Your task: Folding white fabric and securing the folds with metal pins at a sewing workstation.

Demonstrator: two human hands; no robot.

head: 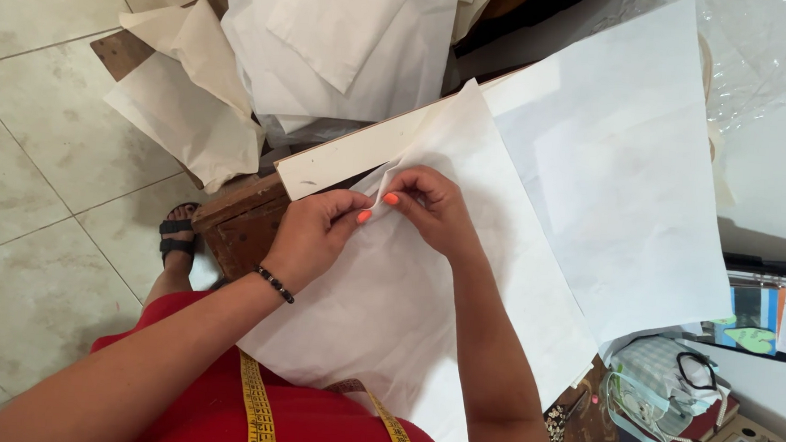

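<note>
A large white sheet of thin paper or fabric (435,277) lies over a white board (343,156) on a wooden table. My left hand (316,235) and my right hand (434,205) meet at the sheet's left edge. Both pinch a small raised fold of the sheet between thumb and fingers, nails painted orange. A dark beaded bracelet sits on my left wrist. A yellow measuring tape (257,411) hangs over my red garment.
More white sheets (629,171) lie to the right, and a heap of white and cream pieces (331,38) is piled at the back. The wooden table corner (241,217) juts over a tiled floor (36,184). Bags and boxes (671,388) sit at lower right.
</note>
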